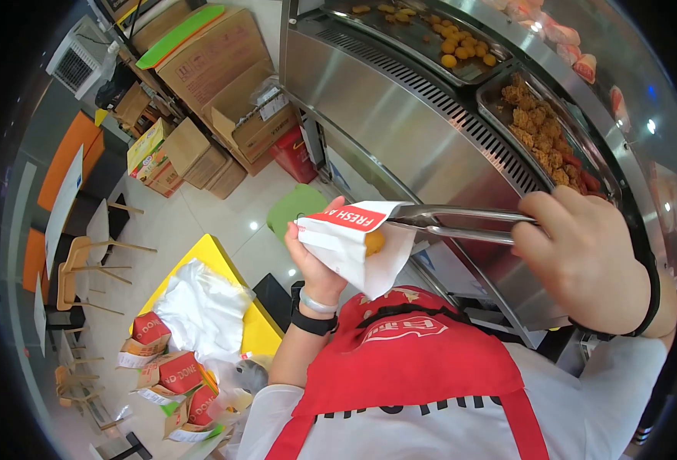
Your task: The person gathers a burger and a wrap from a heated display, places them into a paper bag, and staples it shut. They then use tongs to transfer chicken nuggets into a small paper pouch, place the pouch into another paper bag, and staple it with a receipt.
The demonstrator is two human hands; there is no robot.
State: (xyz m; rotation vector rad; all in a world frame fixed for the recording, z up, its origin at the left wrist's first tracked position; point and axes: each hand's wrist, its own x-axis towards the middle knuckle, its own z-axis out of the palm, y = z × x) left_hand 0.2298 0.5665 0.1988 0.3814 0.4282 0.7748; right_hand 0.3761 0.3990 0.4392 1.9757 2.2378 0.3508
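My left hand is wrapped round a white paper bag with a red printed band, held in front of the red apron. A round golden fried piece shows at the bag's opening. My right hand grips metal tongs, whose tips reach into the mouth of the bag; what the tips hold, if anything, is hidden. Beyond my right hand lies a metal tray of fried chicken. Farther up, another tray holds golden balls.
The steel counter with a slotted vent runs along the right. On the left, a yellow table carries white plastic bags and several red-and-brown takeaway boxes. Cardboard boxes and a red bin stand behind.
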